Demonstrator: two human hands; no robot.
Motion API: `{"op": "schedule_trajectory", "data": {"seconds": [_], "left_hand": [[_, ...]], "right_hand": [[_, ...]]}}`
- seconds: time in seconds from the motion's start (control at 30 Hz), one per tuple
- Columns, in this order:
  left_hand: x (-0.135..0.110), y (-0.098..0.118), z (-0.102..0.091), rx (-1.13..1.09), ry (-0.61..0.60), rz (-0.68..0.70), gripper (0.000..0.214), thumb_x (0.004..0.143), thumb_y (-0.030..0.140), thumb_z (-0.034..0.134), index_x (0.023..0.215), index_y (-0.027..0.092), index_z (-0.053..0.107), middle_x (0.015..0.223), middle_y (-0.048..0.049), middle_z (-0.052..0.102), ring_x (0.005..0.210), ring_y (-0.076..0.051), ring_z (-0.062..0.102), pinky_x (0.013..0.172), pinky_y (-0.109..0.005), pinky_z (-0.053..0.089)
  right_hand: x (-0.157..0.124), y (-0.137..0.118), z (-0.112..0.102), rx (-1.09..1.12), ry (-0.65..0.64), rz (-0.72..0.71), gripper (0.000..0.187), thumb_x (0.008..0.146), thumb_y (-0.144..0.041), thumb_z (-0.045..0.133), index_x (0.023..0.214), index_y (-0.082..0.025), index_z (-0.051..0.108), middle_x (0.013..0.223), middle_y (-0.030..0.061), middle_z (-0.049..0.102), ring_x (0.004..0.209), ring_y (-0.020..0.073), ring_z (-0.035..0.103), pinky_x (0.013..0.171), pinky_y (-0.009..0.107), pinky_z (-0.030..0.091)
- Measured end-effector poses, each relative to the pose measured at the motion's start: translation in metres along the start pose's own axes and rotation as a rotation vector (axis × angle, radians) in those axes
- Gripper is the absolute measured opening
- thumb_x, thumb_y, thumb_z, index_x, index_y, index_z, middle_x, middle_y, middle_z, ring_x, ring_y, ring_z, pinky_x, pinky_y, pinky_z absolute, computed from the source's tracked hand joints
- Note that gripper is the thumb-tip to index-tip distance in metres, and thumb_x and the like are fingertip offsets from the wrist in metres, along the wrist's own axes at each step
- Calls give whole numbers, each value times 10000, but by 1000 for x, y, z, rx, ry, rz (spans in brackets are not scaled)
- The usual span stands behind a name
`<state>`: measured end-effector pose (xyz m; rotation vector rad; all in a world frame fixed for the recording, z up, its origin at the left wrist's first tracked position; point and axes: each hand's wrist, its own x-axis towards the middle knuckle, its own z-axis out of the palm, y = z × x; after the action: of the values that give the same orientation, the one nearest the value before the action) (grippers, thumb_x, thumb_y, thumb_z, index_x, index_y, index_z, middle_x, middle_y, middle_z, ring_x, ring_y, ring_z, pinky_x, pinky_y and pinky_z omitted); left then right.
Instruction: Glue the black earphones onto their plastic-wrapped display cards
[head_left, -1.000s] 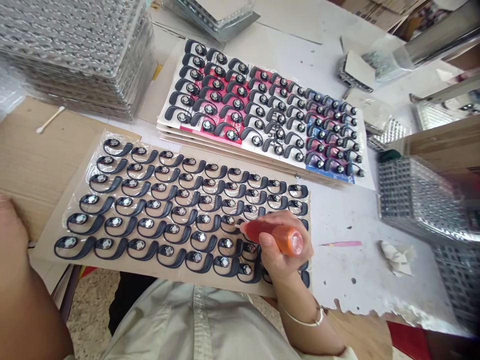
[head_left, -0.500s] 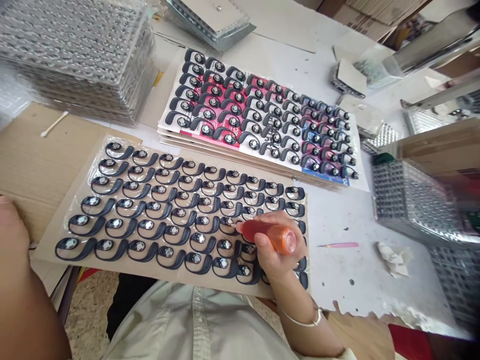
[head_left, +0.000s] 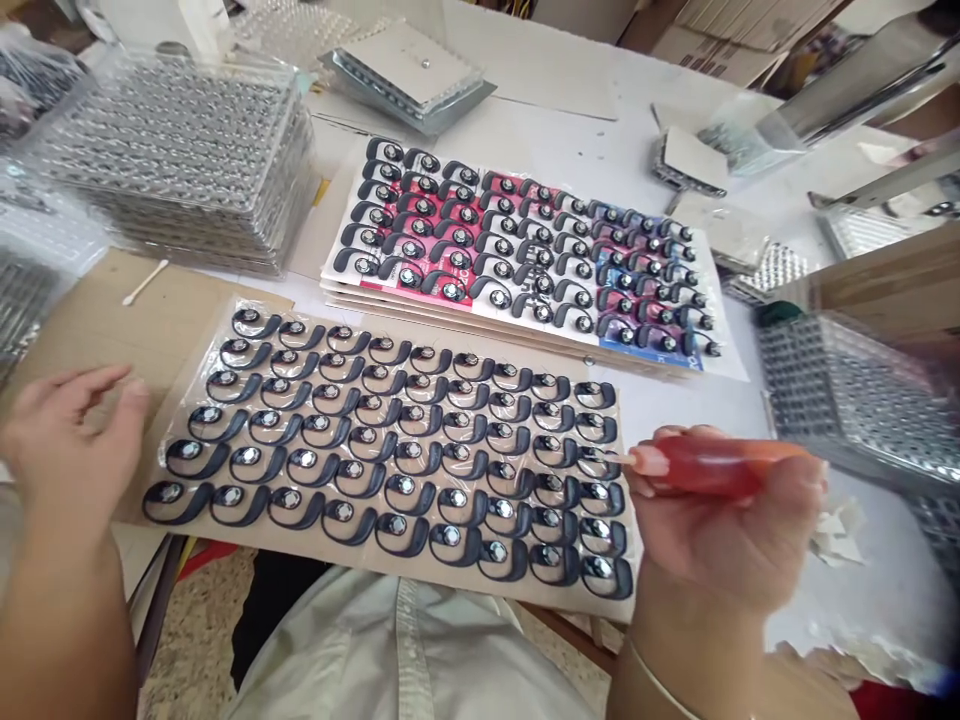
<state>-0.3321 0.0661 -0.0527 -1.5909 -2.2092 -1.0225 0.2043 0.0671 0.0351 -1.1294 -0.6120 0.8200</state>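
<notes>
My right hand (head_left: 724,520) is shut on an orange-red squeeze bottle (head_left: 720,466), whose thin tip reaches the right-hand rows of black ear hooks (head_left: 405,535). These ear hooks lie in several rows under clear plastic on a cardboard-backed card (head_left: 315,548). My left hand (head_left: 71,440) is open, with its fingers apart, above the card's left edge. It holds nothing. The bottle's tip is close to one ear hook (head_left: 596,462), but I cannot tell whether they touch.
A stack of printed pink and blue display cards (head_left: 450,295) holding more ear hooks lies beyond the card. Stacked clear blister trays (head_left: 180,170) stand at the upper left, a cotton swab (head_left: 146,283) lies on cardboard, and metallic-looking trays (head_left: 847,390) sit at the right.
My right hand has moved right with the bottle, from mid-card to the card's right side. My left hand has lifted and opened above the left edge. The whole view has shifted.
</notes>
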Motion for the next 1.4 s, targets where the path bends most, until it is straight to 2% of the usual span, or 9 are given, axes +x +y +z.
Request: {"op": "schedule_trajectory", "data": {"seconds": [0.1,0.27,0.43,0.53,0.63,0.83,1.17,1.27,1.4], "left_hand": [[2,27,8,21,-150,1,572,676,643,698,1047,208,713,941,-54,662,780,-187,621,832,-481,565],[-30,85,-13,-57,-12,317,317,785,344,713,1051,172,692,1043,-76,668,938,-200,640,893,-381,555],[-82,163,-35,-317,-201,538,269,782,127,702,1040,190,658,1078,-92,636,1060,-236,614,958,-420,527],[-118,205,-35,-443,-342,640,185,832,172,658,1017,176,649,1052,-93,641,1100,-251,583,1043,-512,450],[-144,229,-30,-463,-420,717,166,854,226,635,1008,167,654,1067,-96,645,1123,-261,561,1053,-506,427],[-155,228,-22,-457,-417,755,132,836,245,660,947,174,671,1043,-76,656,1120,-255,565,1072,-487,401],[-160,226,-12,-454,-362,776,142,798,290,703,904,199,676,1036,-47,674,1135,-245,565,1108,-497,365],[-158,227,-14,-442,-367,790,134,807,279,689,910,195,677,1041,-54,674,1129,-247,569,1106,-500,366],[-157,227,-17,-458,-380,783,110,803,226,688,908,196,675,1046,-56,676,1123,-248,577,1103,-499,367]], "right_hand": [[-4,8,-11,-27,33,1,255,696,-507,719,652,-277,618,701,-4,639,592,180,608,390,313,397],[-44,28,-4,-194,24,-153,311,714,-513,664,716,-203,650,704,25,598,591,159,570,456,299,446],[-71,46,16,-288,-185,-388,270,747,-481,666,818,-222,634,719,19,594,624,174,561,542,334,463],[-71,50,23,-343,-322,-480,254,749,-454,677,860,-229,634,703,14,602,629,180,564,543,335,455],[-68,48,23,-357,-304,-529,263,747,-466,676,842,-225,633,690,12,598,612,180,564,544,338,446],[-69,48,14,-210,-106,-508,264,749,-479,646,735,-218,606,655,-4,536,590,160,533,515,302,400],[-80,53,14,-228,-122,-504,313,715,-528,659,719,-223,590,609,-9,518,568,165,512,509,314,405],[-75,51,16,-118,-27,-329,321,700,-522,658,689,-210,582,629,-15,520,546,135,527,462,274,408],[-58,43,12,33,1,69,369,769,-580,563,698,-222,509,606,-49,498,409,68,425,346,195,301]]}}
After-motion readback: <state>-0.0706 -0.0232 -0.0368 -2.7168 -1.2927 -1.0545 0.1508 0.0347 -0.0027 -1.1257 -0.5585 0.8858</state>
